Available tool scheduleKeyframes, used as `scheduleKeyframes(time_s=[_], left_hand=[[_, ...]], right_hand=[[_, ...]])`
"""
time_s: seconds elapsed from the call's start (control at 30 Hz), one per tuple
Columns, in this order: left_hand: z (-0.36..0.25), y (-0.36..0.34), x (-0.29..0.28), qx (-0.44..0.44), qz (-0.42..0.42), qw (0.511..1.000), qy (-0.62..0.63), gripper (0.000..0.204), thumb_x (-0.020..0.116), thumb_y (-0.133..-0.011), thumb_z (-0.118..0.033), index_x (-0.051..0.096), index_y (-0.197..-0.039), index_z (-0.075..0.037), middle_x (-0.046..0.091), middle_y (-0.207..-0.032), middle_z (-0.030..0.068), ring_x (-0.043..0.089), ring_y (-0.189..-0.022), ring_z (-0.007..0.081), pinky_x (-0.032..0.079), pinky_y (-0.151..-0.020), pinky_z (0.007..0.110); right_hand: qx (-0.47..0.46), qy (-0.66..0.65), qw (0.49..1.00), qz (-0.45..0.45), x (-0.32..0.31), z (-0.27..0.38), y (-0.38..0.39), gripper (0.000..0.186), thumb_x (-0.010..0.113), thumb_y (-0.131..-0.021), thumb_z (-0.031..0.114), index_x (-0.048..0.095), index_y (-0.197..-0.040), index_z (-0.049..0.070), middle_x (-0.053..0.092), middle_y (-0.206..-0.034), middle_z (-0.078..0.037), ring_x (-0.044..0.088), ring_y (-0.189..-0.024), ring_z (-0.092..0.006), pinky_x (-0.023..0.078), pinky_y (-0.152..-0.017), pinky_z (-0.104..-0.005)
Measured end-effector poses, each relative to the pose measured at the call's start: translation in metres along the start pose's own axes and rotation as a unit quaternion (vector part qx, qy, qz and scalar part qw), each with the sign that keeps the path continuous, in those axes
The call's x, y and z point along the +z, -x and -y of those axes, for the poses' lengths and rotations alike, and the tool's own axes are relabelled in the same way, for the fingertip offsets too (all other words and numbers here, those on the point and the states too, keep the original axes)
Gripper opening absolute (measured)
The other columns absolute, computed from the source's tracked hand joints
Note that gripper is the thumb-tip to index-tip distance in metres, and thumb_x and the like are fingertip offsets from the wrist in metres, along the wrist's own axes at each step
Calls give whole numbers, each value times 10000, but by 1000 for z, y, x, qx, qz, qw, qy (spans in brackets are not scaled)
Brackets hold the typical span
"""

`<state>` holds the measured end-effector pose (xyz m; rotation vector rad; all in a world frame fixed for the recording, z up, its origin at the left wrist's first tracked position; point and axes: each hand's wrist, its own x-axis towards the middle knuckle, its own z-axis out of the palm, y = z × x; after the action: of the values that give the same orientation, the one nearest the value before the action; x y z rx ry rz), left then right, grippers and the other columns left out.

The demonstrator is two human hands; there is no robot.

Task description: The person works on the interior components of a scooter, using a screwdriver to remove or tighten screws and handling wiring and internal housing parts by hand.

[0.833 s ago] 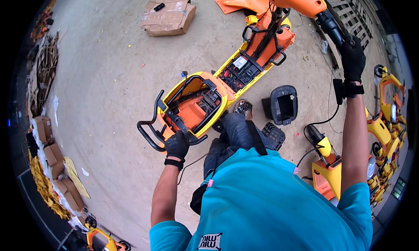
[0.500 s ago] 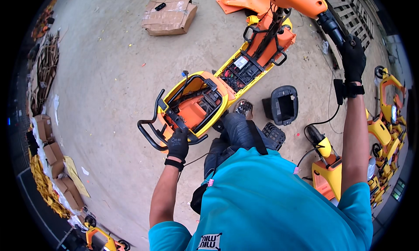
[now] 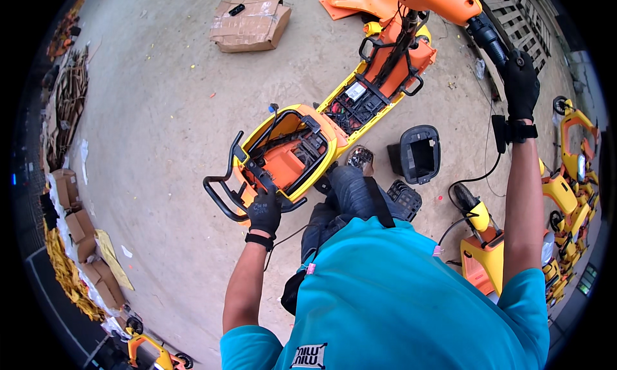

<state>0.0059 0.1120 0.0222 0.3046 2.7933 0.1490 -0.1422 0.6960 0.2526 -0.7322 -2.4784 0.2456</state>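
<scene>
A partly stripped orange and yellow electric scooter (image 3: pixel 337 142) stands in front of me, its seat section uncovered and wiring showing in the floor section. My left hand (image 3: pixel 265 212), in a black glove, is closed on the rear frame of the scooter, beside the black rear rack (image 3: pixel 218 193). Its fingertips are partly hidden by the glove's back. Far up on the right, my right hand (image 3: pixel 520 87), also gloved, wraps round the black handlebar grip (image 3: pixel 490 45). The orange handlebar cover (image 3: pixel 440 0) reaches past the upper edge of the view.
By my foot stand a black plastic bin (image 3: pixel 421 154) and a black crate-like part (image 3: pixel 405 199). A cardboard box (image 3: pixel 247 26) lies on the floor farther off. More yellow scooters (image 3: pixel 572 190) line the right side, near wooden pallets (image 3: pixel 520 29). Cartons (image 3: pixel 80 232) sit at the left.
</scene>
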Motion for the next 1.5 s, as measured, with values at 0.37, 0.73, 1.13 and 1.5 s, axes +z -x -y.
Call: scheduleKeyframes(time_s=[0.37, 0.73, 1.13, 1.5], left_hand=[[-2, -3, 0, -107, 75, 991, 27, 203, 589, -868, -227, 604, -947, -41, 664, -718, 141, 666, -686, 341, 522, -606, 452], [4, 3, 6, 23, 2, 999, 32, 157, 577, -869, -181, 587, -992, -85, 631, -764, 142, 658, -707, 339, 516, -609, 445], [-4, 2, -1, -25, -52, 996, 66, 163, 600, -859, -176, 598, -996, -89, 625, -865, 166, 654, -794, 346, 515, -644, 456], [-5, 1, 0, -101, 68, 991, 50, 117, 564, -857, -131, 580, -937, -47, 638, -799, 142, 652, -764, 336, 520, -642, 441]], right_hand=[[-10, 14, 1000, -13, 1, -1, 0, 356, 465, -934, 386, 619, -989, 69, 659, -897, -178, 639, -840, -365, 474, -708, -411], [-3, -6, 1000, -6, 1, -3, 0, 366, 474, -932, 398, 628, -992, 72, 659, -896, -179, 637, -830, -368, 475, -701, -419], [7, -9, 1000, 2, -1, 0, -1, 371, 485, -925, 405, 634, -993, 72, 664, -900, -182, 642, -852, -367, 477, -721, -419], [-9, 9, 1000, -1, 1, -5, -3, 367, 499, -920, 405, 640, -1004, 77, 669, -896, -177, 646, -840, -362, 482, -715, -413]])
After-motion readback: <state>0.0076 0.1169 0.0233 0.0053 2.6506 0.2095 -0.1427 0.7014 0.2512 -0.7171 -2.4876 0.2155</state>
